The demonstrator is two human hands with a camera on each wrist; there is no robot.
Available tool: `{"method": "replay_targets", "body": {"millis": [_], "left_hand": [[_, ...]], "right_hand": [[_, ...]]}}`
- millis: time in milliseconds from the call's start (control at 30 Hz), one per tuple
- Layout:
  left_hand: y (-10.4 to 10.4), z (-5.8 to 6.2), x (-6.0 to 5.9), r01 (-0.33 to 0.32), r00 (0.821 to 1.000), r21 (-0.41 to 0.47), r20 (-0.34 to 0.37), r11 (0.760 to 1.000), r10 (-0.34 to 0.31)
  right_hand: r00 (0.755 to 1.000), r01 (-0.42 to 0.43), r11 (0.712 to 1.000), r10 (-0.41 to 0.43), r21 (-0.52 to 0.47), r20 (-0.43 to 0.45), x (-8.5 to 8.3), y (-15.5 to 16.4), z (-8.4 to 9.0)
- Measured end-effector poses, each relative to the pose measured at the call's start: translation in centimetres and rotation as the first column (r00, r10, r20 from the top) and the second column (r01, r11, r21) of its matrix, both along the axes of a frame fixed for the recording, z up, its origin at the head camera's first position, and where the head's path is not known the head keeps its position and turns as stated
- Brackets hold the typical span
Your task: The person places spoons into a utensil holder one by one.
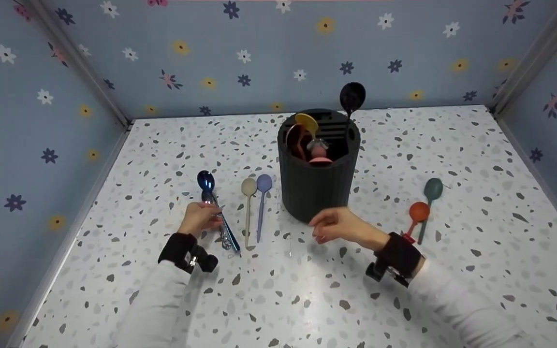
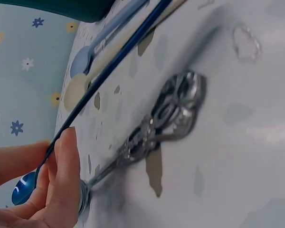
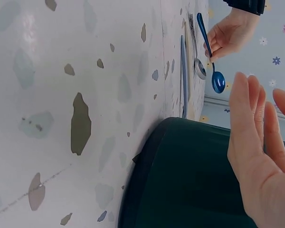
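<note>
My left hand (image 1: 198,217) pinches the handle of a shiny blue metal spoon (image 1: 206,181) between thumb and fingers. In the left wrist view its thin handle (image 2: 104,73) slants up above the table. Under it lies a silver spoon (image 2: 175,109) with an ornate openwork handle, its bowl partly behind my fingers. Just right of these, a beige spoon (image 1: 248,187) and a lavender spoon (image 1: 264,182) lie side by side. My right hand (image 1: 339,227), holding nothing, hovers by the front base of a dark ribbed utensil holder (image 1: 315,193), its fingers loosely extended in the right wrist view.
A black spoon (image 1: 352,96) stands upright at the holder's right side. Inside lean a yellow utensil (image 1: 307,122), a copper-coloured one and a pink one. Beyond my right wrist, an orange spoon (image 1: 419,211) crosses a dark green spoon (image 1: 433,188). Flower-patterned walls (image 1: 259,53) enclose the speckled table (image 1: 283,299).
</note>
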State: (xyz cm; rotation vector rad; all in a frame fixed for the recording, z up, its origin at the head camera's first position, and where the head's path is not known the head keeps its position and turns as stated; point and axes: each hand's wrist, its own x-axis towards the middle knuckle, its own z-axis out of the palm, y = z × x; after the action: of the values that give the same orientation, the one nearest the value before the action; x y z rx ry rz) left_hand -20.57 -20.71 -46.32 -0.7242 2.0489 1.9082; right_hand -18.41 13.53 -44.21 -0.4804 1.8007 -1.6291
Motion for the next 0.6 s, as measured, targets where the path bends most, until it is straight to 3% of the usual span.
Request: {"method": "replay_targets", "body": {"millis": [367, 600], "left_hand": [[3.2, 1.1, 0.7, 0.104, 0.992, 0.02, -0.072, 0.994, -0.103], [5.3, 1.9, 1.3, 0.121, 0.987, 0.061, -0.114, 0.991, -0.114]], "right_hand": [[1.0, -0.021, 1.0, 0.021, 0.018, -0.019, 0.2, -0.5, -0.2], [0.999, -0.036, 0.999, 0.036, 0.014, -0.014, 0.4, -1.3, -0.3]]}}
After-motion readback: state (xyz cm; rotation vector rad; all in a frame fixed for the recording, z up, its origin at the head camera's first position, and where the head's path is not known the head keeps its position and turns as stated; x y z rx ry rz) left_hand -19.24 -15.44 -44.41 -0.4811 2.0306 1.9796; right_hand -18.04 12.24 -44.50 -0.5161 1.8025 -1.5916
